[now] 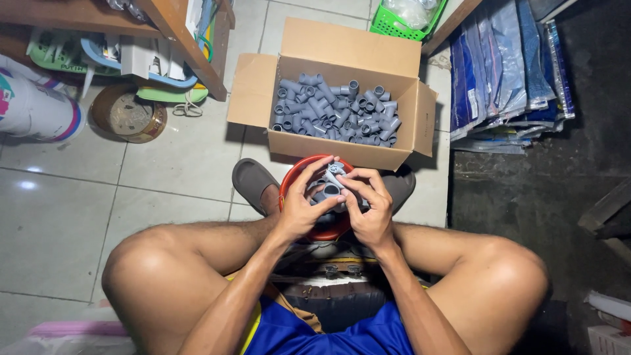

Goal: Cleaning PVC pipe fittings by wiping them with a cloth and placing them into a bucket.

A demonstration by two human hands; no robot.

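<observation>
My left hand [301, 209] and my right hand [369, 208] meet above a red bowl [289, 183] that sits on the floor between my feet. Together they grip a grey plastic pipe fitting [330, 185], a tee-shaped piece, with fingers curled around it from both sides. More grey fittings lie in the bowl beneath the hands, mostly hidden. Just beyond the bowl stands an open cardboard box [250, 92] filled with several grey pipe fittings [335, 108].
My bare knees spread to both sides, with sandalled feet [253, 184] by the bowl. A wooden shelf leg [190, 49], a white bucket [33, 108] and a round tin lid [129, 114] stand at left. Bagged goods [506, 72] are stacked at right, a green basket [394, 23] behind the box.
</observation>
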